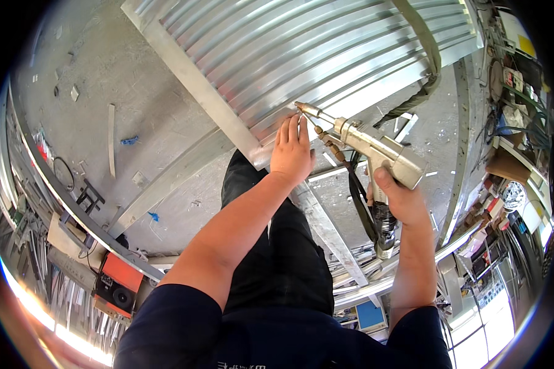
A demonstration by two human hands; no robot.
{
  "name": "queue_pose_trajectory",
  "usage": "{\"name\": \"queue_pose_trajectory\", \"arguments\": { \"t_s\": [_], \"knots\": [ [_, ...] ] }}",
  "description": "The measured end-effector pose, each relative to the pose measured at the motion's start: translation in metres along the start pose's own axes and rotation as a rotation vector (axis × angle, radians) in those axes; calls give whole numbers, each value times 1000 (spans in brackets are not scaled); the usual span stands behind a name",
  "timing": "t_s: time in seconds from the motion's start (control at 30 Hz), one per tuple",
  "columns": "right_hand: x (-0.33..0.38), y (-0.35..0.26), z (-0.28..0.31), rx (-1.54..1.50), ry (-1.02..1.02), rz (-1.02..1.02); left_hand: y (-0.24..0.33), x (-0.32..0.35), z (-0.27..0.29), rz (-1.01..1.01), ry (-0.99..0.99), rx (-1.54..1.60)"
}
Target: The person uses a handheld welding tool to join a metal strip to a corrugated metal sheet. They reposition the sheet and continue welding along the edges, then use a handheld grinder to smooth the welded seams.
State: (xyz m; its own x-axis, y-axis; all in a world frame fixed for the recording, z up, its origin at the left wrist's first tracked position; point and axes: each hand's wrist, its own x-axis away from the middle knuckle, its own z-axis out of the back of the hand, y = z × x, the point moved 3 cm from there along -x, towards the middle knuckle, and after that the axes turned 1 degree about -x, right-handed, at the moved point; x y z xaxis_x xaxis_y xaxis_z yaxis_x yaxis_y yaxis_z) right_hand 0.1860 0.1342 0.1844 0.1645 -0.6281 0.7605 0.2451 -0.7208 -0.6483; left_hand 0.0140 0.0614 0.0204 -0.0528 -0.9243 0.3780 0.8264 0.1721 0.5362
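Observation:
My right hand [402, 195] is closed around the grip of a silver, pistol-shaped welding gun [385, 155]. The gun has a copper-coloured nozzle and a brass-fitted feed tube below it. Its tip points left and meets the slatted metal panel [277, 58] near the frame's inner edge, or sits just above it; I cannot tell which. Beside the tip, my left hand [293, 150] lies flat on the panel's near corner, fingers stretched forward and holding nothing. The panel has shiny parallel ribs inside a flat silver frame. Black tape wraps the lower end of the gun's handle.
A sleeved hose [434, 61] drapes over the panel's right side. Metal beams [166, 178] support the panel above a grey floor with scraps [112, 141]. An orange-and-black machine [118, 286] stands at lower left. Cluttered shelves and tools [514, 197] line the right.

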Motion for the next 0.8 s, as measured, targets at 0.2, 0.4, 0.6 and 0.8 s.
{"name": "queue_pose_trajectory", "arguments": {
  "t_s": [0.2, 0.4, 0.6, 0.8],
  "knots": [
    [10, -33, -5, 73, -22, 17, -36, 17, 44, -151, -127, 107],
    [12, -85, -12, 208, 32, -25, -119, 73, 117, 230, -543, 15],
    [-10, -124, -29, 422, -82, -27, -193, 130, 126, 254, -223, 39],
    [-9, -162, -35, 664, -136, -83, -146, 116, 112, 157, -127, 191]
  ]
}}
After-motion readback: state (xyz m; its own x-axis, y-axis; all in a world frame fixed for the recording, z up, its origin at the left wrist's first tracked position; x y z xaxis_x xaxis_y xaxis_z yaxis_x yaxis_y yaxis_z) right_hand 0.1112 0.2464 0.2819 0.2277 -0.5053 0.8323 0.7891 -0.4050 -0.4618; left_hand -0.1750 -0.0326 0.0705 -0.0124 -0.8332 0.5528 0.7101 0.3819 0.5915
